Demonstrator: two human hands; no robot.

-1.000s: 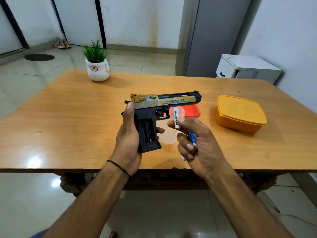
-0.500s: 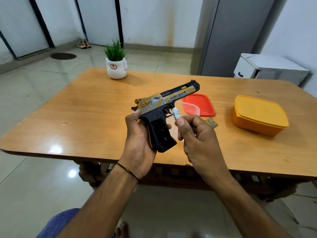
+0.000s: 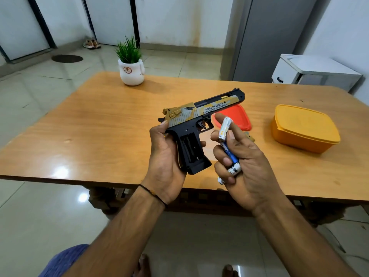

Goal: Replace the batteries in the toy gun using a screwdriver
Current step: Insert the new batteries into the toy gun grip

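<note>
Head view: over the near edge of the wooden table (image 3: 99, 126), the left hand (image 3: 165, 156) grips the toy gun (image 3: 199, 114) by its handle, muzzle tilted up to the right, open battery compartment (image 3: 190, 148) facing the camera. Just beside it, the right hand (image 3: 247, 162) pinches a white battery (image 3: 224, 129) at its fingertips, and its curled lower fingers hold a blue battery (image 3: 229, 152) and a second white battery (image 3: 232, 170).

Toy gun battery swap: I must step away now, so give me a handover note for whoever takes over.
Left hand grips the toy gun above the table; its grip bay is open and looks empty.
Right hand pinches a white battery, more batteries curled in its lower fingers.
Done: cover off.
Left: load batteries, refit and screw the cover. No screwdriver in view.
</note>
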